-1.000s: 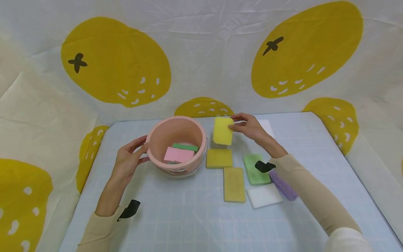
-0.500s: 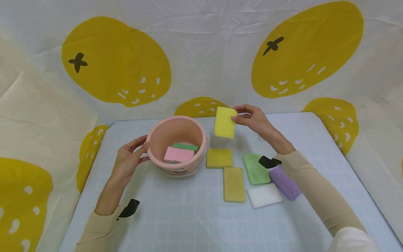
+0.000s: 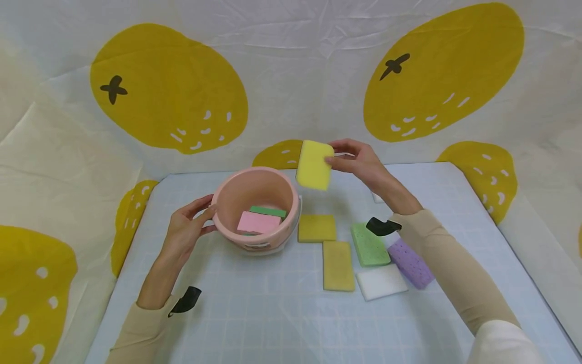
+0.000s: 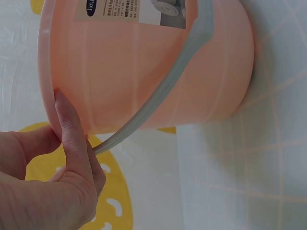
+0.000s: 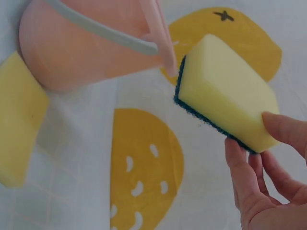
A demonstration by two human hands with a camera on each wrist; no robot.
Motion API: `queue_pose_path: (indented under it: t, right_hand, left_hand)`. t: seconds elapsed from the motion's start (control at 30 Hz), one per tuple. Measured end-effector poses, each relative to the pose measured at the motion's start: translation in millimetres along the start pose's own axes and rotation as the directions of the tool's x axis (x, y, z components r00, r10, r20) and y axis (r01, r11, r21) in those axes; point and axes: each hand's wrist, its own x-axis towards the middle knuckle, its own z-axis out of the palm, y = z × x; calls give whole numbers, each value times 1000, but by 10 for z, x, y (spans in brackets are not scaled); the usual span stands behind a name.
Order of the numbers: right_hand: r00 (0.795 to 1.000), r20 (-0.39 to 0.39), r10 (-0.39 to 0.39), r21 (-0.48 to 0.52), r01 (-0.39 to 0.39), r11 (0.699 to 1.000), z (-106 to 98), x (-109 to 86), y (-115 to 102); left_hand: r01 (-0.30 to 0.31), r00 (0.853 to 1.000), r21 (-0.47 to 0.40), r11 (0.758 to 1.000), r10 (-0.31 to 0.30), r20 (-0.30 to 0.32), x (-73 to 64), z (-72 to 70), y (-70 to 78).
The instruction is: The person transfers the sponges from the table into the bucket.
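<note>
My left hand [image 3: 182, 230] grips the rim of a pink bucket [image 3: 256, 178] on its left side; in the left wrist view the thumb and fingers pinch that rim, near the grey handle [image 4: 163, 91]. Inside the bucket lie a pink sponge [image 3: 259, 223] and a green one [image 3: 268, 211]. My right hand [image 3: 359, 161] pinches a yellow sponge [image 3: 314, 166] by its right edge, in the air to the right of the bucket and above its rim. The right wrist view shows a dark green scouring layer [image 5: 201, 119] on this sponge's underside.
Two flat yellow sponges [image 3: 317, 228] lie right of the bucket. Further right are a green sponge [image 3: 369, 247], a purple sponge [image 3: 411, 264] and a white sponge [image 3: 382, 283]. Another white piece [image 3: 377, 198] is partly hidden behind the right forearm. A patterned sheet [image 3: 304, 76] stands behind the table.
My right hand has raised the yellow sponge, first a little rightward, then left toward the bucket. The left hand and the bucket stay in place.
</note>
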Motion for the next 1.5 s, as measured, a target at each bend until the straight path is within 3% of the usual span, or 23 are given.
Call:
queue_pose_path:
  t: [0.27,0.77,1.03,1.33,1.5]
  right_hand:
    - [998,58,-1,35,-1,999,253,59,-91]
    - [983,181,-35,81,20,997,690,177,-66]
    - [976,215,-20,25,15,1000,921,194,-59]
    - [965,256,-51,-69,71,995,1152,250,-13]
    - [955,269,-123,-146,166,975,1251,261,-3]
  left_hand:
    - [-10,1000,5,1000,10,-5,5,-6,-17]
    - [-3,1000,9,1000,3,-5,6,-4,-3]
    - [1,1000,-2,1000,-1,-3,12,5,4]
    - [12,1000,10,1000,-12,-17,7,20,4]
    - [12,1000,14,1000,-11,-21,8,22,2]
